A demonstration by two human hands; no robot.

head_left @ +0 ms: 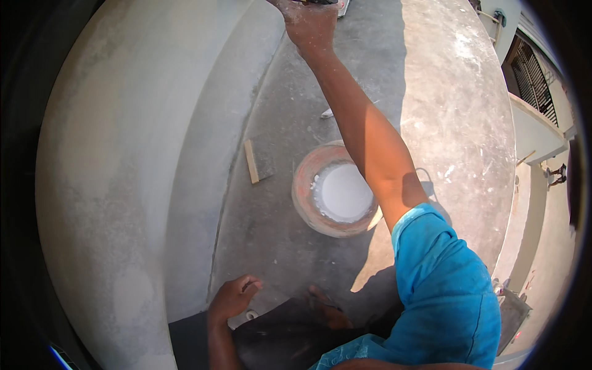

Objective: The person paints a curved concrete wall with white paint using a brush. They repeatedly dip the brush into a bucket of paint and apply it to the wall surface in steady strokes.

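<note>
My right arm stretches far ahead across the floor. At the top edge my right hand (313,28) is closed around a dark thing (322,2), mostly cut off by the frame, so its kind cannot be made out. Low on the left, near the wall's foot, my left hand (233,298) hangs with curled fingers and nothing visible in it. Between the two hands stands a round, worn reddish tub (305,206) holding smooth white paste (346,192). My right forearm passes over the tub's right side.
A pale curved wall (117,172) rises at left. On the grey floor (271,240) lie a flat grey piece with a wooden strip (251,161), a small whitish thing (327,114) and a small pale ring (251,314). My foot (327,306) is below the tub. Sunlit ledge (459,117) at right.
</note>
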